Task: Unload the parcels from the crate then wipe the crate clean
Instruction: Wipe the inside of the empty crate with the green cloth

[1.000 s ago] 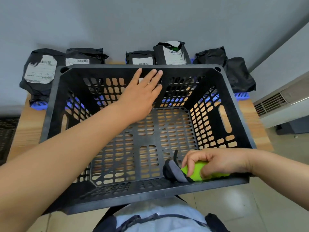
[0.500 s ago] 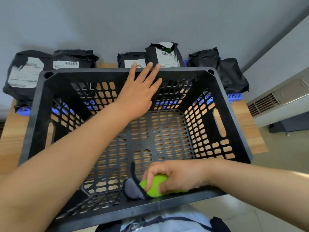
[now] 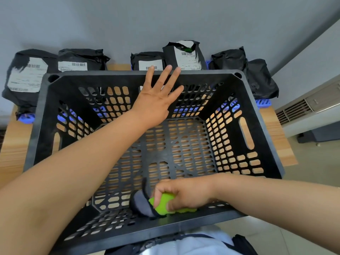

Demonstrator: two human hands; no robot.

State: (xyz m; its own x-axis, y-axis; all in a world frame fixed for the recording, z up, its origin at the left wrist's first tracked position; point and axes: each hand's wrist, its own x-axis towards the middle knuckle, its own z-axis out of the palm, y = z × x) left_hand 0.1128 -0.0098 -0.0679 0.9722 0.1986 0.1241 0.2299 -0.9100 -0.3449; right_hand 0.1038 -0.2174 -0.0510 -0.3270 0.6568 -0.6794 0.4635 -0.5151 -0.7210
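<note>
While the L hand (image 3: 156,100) is reaching across the crate (image 3: 110,74) w/ the arm nearly straight, the R hand (image 3: 185,194) is working low at the crate's near wall.

L hand: fingers are lying straight and spread wide, holding nothing. The palm is facing the crate's far wall and the fingertips are crossing its far rim. Whether the palm is touching that wall cannot be told. L forearm is running diagonally from the crate's near-left corner toward the far-wall ctr.

R hand: fingers and thumb are curling round a green-and-grey cloth (image 3: 142,205), knuckles up. They are holding it where the crate's floor is meeting the near wall, slightly right of ctr. The grey part is sticking out to the left of the fist. R forearm is crossing the crate's near-right rim.

Parcels (image 3: 184,56): six black bags, some w/ white labels, are standing in a row outside the crate, just behind its far side.

Crate is sitting on a wooden table (image 3: 12,144), whose top is showing through the slotted floor and walls.
</note>
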